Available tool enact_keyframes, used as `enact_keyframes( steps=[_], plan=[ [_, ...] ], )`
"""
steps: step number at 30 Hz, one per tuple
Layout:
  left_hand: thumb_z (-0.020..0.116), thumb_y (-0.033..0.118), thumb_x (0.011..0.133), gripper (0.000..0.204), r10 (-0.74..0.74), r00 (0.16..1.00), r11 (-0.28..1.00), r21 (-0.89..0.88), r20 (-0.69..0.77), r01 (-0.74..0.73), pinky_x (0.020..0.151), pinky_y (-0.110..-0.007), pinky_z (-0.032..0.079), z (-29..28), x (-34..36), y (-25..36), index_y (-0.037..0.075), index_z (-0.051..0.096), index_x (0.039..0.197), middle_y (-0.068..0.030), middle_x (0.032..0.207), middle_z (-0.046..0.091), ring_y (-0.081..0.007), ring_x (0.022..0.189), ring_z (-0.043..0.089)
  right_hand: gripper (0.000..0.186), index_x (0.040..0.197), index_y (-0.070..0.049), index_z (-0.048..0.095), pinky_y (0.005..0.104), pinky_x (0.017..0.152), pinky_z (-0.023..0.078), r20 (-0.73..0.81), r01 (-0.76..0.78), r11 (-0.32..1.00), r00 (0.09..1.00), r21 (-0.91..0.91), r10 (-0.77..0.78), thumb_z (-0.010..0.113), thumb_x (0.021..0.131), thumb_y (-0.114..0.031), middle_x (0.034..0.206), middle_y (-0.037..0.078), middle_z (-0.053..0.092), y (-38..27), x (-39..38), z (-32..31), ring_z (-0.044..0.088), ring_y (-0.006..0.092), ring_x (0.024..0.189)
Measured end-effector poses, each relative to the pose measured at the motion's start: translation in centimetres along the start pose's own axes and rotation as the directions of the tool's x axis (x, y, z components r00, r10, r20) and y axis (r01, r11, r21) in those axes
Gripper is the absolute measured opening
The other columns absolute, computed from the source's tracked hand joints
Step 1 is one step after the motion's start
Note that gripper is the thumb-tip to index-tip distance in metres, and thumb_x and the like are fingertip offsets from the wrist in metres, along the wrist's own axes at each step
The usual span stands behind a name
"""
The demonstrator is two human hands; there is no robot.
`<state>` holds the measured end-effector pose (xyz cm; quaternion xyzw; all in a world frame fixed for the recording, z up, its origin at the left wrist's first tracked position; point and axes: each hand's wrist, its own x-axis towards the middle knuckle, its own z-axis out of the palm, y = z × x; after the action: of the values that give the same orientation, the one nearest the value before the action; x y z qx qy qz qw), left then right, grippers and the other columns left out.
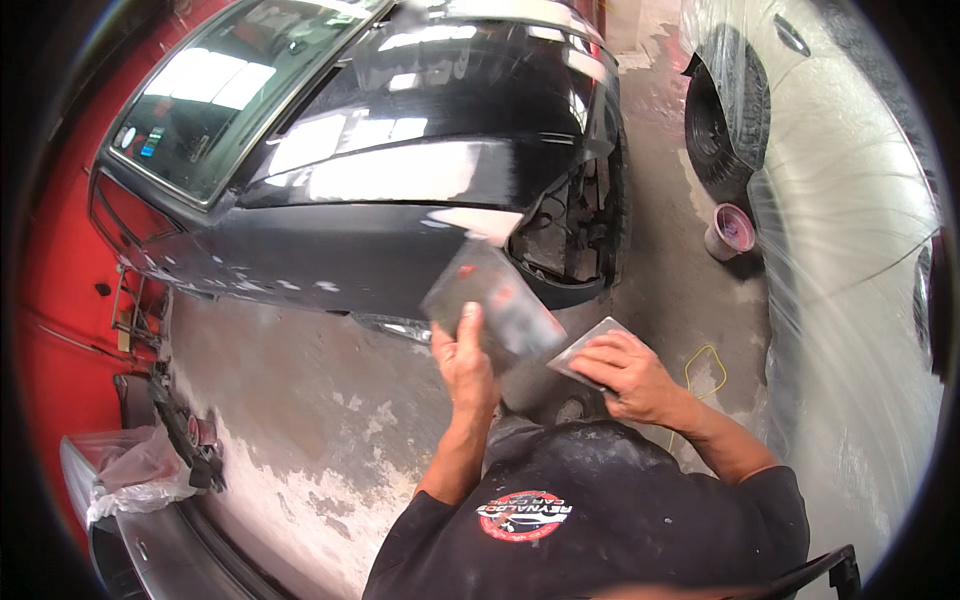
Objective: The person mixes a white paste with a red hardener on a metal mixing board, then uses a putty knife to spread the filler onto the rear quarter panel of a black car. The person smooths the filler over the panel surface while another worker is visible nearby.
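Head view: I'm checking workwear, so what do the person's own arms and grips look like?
Both forearms are uncovered below the short black sleeves of a black shirt. The left grip and right grip are bare hands: no gloves, watches or cables show. The shirt bears a round emblem with red and white in it, and pale specks.

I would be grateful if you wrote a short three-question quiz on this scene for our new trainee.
1. Which hand holds the larger flat grey rectangular board?
2. True or false: the round pink tub stands on the grey floor.
3. What covers the pale car on the right: (a) brown paper, (b) clear plastic sheeting, (c) blue cloth?

Key:
1. The left hand.
2. True.
3. (b).
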<state>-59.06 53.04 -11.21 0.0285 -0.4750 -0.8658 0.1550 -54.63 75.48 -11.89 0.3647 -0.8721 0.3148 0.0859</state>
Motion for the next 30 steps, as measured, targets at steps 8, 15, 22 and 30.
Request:
enact_keyframes(
  steps=[8,15,22,30],
  plan=[
    [0.054,0.012,0.099,0.036,-0.615,0.776,0.772,-0.096,0.14,0.629,0.094,-0.044,0.056,-0.7,-1.9,-1.9,0.005,0.048,0.134,-0.0118,0.122,0.063,-0.0261,0.109,0.066,0.059,0.124,0.001,0.051,0.059,0.107,0.044,-0.165,0.344,0.932,0.918,-0.117,-0.36,0.066,0.067,0.0,0.124,0.019,0.052,-2.3,0.2,-0.8,0.051,0.0403,0.119],
    [0.054,0.009,0.099,0.034,-0.479,0.875,0.876,-0.018,0.077,0.481,0.091,-0.037,0.054,-1.1,-2.3,-1.9,0.001,0.05,0.131,-0.0108,0.119,0.064,-0.0195,0.105,0.065,0.056,0.124,-0.005,0.062,0.042,0.103,0.045,-0.039,0.003,0.991,0.999,-0.132,-0.008,0.064,0.069,0.001,0.123,0.008,0.064,2.4,-1.0,-2.5,0.058,0.0313,0.114],
    [0.056,0.011,0.099,0.027,-0.437,0.896,0.895,0.139,0.083,0.423,0.092,-0.03,0.05,-0.2,-2.3,-2.9,0.001,0.057,0.124,-0.0065,0.116,0.066,-0.0132,0.102,0.063,0.059,0.129,-0.001,0.059,0.0391,0.103,0.045,0.246,-0.264,0.851,0.955,0.454,0.166,0.053,0.071,0.012,0.128,0.008,0.06,-1.7,4.7,-8.2,0.056,0.0314,0.121],
    [0.053,0.008,0.096,0.033,-0.605,0.792,0.785,-0.102,0.086,0.611,0.088,-0.04,0.058,0.1,-1.5,-0.5,-0.001,0.05,0.129,-0.0154,0.116,0.065,-0.0239,0.101,0.068,0.052,0.127,-0.007,0.061,0.0596,0.111,0.035,-0.079,0.041,0.976,0.995,-0.215,-0.059,0.065,0.075,-0.006,0.128,0.01,0.056,0.8,-1.5,1.7,0.05,0.0324,0.125]
  ],
)
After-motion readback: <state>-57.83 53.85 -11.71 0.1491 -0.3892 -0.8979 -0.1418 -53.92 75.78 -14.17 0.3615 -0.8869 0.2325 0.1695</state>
